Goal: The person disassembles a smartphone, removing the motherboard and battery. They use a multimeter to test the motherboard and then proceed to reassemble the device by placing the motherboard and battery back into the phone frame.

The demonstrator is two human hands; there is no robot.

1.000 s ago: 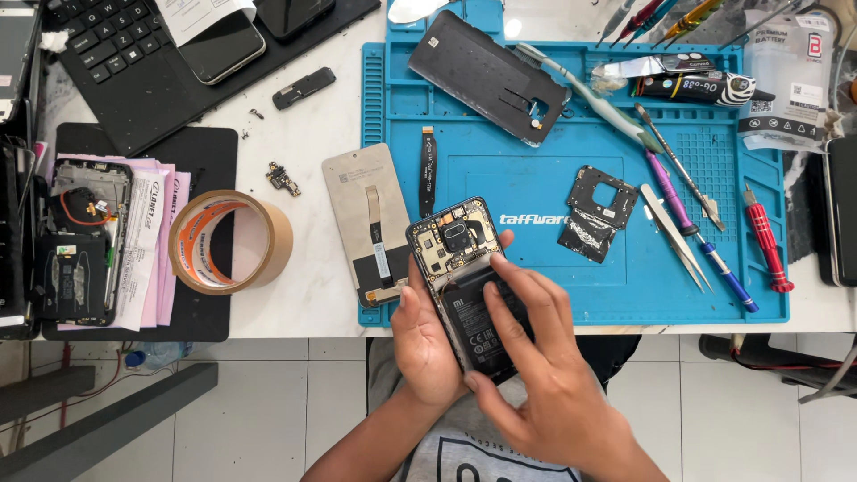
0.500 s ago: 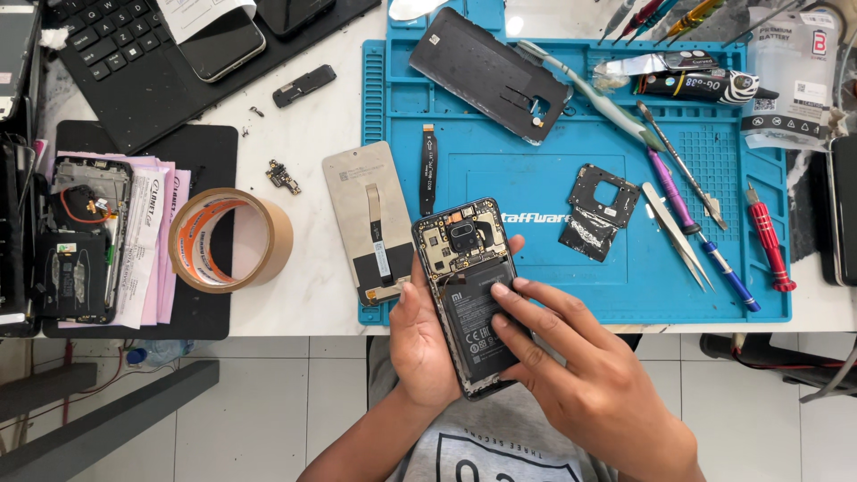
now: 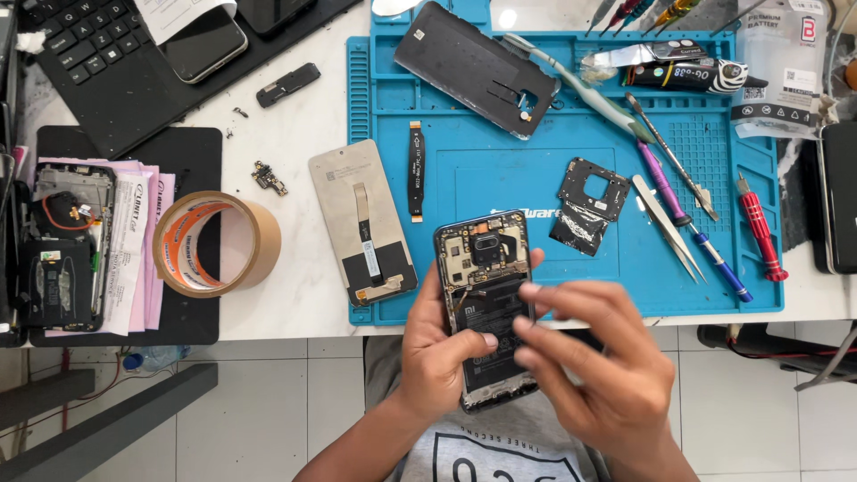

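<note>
Over the bench edge, my left hand (image 3: pixel 437 357) cradles the opened phone (image 3: pixel 486 303), fingers wrapped around its frame; my right hand (image 3: pixel 594 357) pinches narrowly at the battery's side. A slip could drop the phone to the floor or tear a flex.

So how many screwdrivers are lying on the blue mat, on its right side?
2: a red-handled screwdriver near the mat's right edge, and a purple-and-blue screwdriver beside the tweezers. More tool tips at the top edge are cut off, so they may be others.
</note>
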